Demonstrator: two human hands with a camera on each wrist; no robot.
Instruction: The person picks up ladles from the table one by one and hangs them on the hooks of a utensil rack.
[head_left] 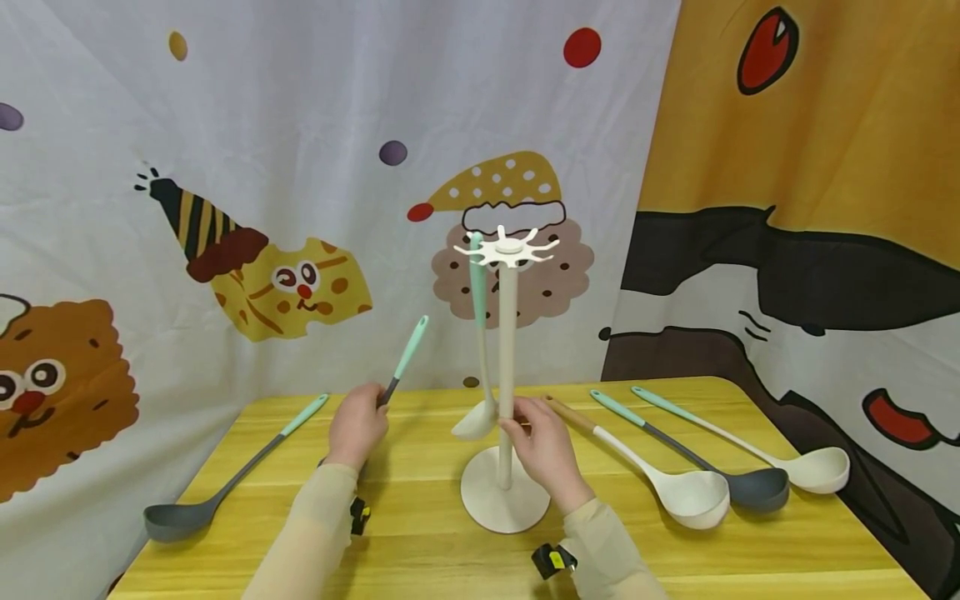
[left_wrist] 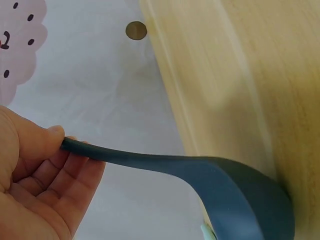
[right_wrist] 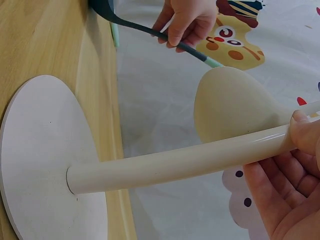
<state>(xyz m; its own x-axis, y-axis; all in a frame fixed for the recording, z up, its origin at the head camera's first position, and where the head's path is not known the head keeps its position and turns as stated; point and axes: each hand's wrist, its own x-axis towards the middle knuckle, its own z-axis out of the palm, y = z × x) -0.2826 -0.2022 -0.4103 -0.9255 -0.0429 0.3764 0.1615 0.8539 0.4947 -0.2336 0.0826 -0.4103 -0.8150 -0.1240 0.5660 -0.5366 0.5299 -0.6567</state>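
Observation:
My left hand (head_left: 358,429) pinches the dark grey shaft of a ladle (left_wrist: 150,161); its mint handle tip points up and to the right. In the left wrist view, this ladle's bowl is down at the wooden table. With thumb and fingers, my right hand (head_left: 547,446) grips the pole of a white utensil stand (head_left: 507,333). The stand is upright on a round base and has a ring of hooks on top. A white ladle with a mint handle (head_left: 478,292) hangs from its left side, bowl (right_wrist: 235,105) down beside the pole.
A grey ladle (head_left: 180,518) lies at the table's left. On the right lie a white ladle with a wooden handle (head_left: 693,498), a grey ladle (head_left: 757,489) and a white ladle (head_left: 817,469), both mint-handled. A printed curtain (head_left: 315,125) hangs behind the table (head_left: 420,533).

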